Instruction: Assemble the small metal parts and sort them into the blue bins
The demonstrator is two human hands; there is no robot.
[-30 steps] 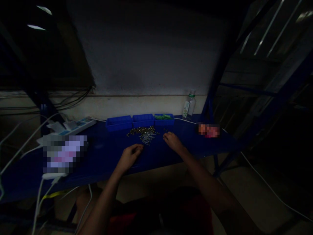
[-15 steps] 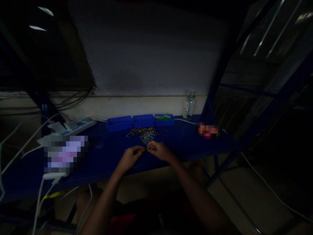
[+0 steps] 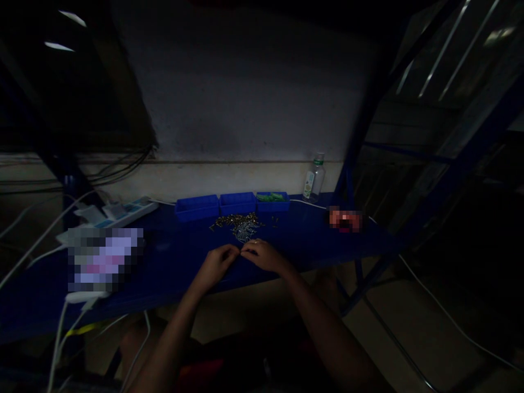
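Both hands meet fingertip to fingertip over the blue table (image 3: 172, 267), near its front edge. My left hand (image 3: 216, 262) is curled in a pinch, and my right hand (image 3: 264, 255) pinches towards it. Whatever sits between the fingers is too small and dark to name. Just behind the hands lies a loose pile of small metal screws and pins (image 3: 241, 224). Behind that pile stand three blue trays in a row (image 3: 231, 203); the right one holds green pieces (image 3: 271, 197).
A clear bottle (image 3: 311, 181) stands at the back right by a blue frame post (image 3: 347, 180). A white power strip (image 3: 123, 210) and cables lie at the left, beside a blurred patch (image 3: 102, 256). A small reddish blurred object (image 3: 345, 219) lies right.
My right hand left the spot beside the pile and came back to meet the left hand; both now pinch together. The left hand barely moved.
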